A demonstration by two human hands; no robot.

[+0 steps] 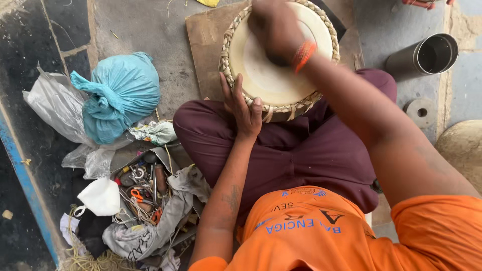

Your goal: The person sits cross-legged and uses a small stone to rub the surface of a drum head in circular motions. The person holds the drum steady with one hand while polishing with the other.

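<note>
1. A person in an orange shirt and maroon trousers sits cross-legged on a stone floor, a round drum (273, 65) with a pale skin head and a braided straw-coloured rim propped against the knees, over a sheet of brown cardboard (203, 45).
2. The left hand (241, 108) braces the drum's near edge: fingers stretched out and slightly spread, lying flat against the braided rim, the thumb pressed on the rim's side. It steadies rather than grips.
3. The right hand (273, 30) is on the drumhead, an orange thread band at the wrist. The fingers appear curled into a loose fist pressed to the skin; blur hides whether anything is held inside.
4. To the person's left lie a knotted teal bag (120, 93), clear plastic bags (52, 108) and an open tray of small tools (143, 193) with orange-handled pliers, string and rags.
5. A steel cylinder (427, 55) lies on its side on the floor to the right.
</note>
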